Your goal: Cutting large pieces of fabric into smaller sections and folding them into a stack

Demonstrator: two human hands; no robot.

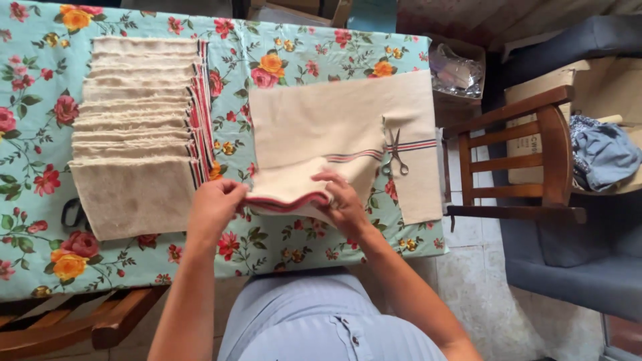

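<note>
Head view: at two o'clock we see a crinkled clear plastic bag [456,69] in a cardboard box [471,50]. Our left hand [215,207] and right hand [342,198] pinch the folded cream cloth [294,184] — red-edged, striped — at the desk [281,47] centre; scissors [396,155] lie at three o'clock.

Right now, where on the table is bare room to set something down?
Bare tablecloth shows along the near edge below the hands, and in the far strip above the folded cloth. The left half is crowded by the stack of cloths; scissors lie right.
</note>
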